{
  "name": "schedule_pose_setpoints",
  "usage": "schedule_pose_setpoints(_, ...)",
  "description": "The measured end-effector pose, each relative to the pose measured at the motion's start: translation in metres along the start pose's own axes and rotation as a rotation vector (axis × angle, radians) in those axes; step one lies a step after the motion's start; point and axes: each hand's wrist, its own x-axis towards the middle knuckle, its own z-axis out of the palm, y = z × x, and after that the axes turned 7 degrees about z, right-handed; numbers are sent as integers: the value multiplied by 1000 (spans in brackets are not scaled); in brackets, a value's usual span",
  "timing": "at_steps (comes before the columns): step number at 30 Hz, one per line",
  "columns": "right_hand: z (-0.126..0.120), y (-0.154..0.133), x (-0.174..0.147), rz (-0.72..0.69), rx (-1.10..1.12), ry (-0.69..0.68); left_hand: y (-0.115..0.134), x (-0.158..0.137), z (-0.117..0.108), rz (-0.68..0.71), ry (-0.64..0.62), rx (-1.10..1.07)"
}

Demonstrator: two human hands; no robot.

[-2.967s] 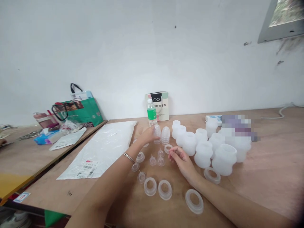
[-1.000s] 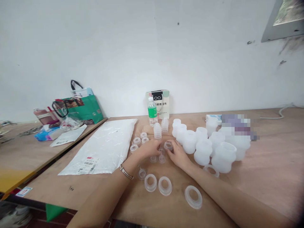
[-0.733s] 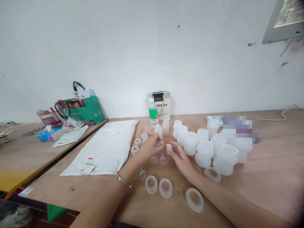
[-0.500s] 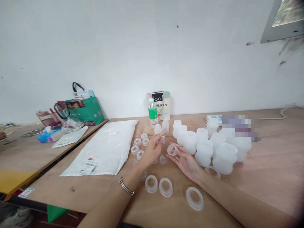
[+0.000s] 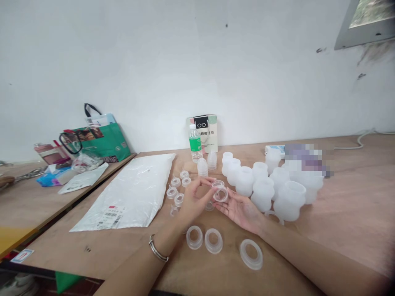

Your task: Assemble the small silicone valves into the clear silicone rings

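Note:
My left hand (image 5: 197,199) pinches a small clear ring-shaped cap (image 5: 218,183) between thumb and fingertips. Just below it, my right hand (image 5: 243,211) grips a short clear plastic collar (image 5: 221,195) by its right side, palm turned up. The two pieces are close together; whether they touch is hard to tell. Under the hands lies another clear cap (image 5: 209,205), partly hidden. Left of the hands sit several small clear spouted caps (image 5: 175,181). Nearer me lie wide translucent rings (image 5: 214,241). Beyond the hands stand two clear domed pieces (image 5: 202,167).
To the right stand several frosted wavy cups (image 5: 263,194). A white plastic mailer (image 5: 129,189) lies flat on the left. Against the wall are a water bottle (image 5: 195,144) and a paper bag (image 5: 211,137). A green bag (image 5: 108,142) rests on the adjoining table.
My left hand has brought its small clear piece down and right, up to the collar in my right hand. The view has shifted slightly. The right hand keeps its hold.

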Motion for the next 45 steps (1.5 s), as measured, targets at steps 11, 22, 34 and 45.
schedule_pose_setpoints(11, -1, -1, 4, -9, 96, 47, 1, 32, -12, 330, -507, 271)
schedule_pose_setpoints(22, -1, -1, 6, -58, -41, 125, -20, 13, -25, 469, -544, 538)
schedule_pose_setpoints(34, -8, 0, 5, -29, -130, 109, -17, 1, -9, 362, -448, 543)
schedule_pose_setpoints(45, -8, 4, 6, -97, -279, 103, -4, 2, -8, 183, -417, 506)
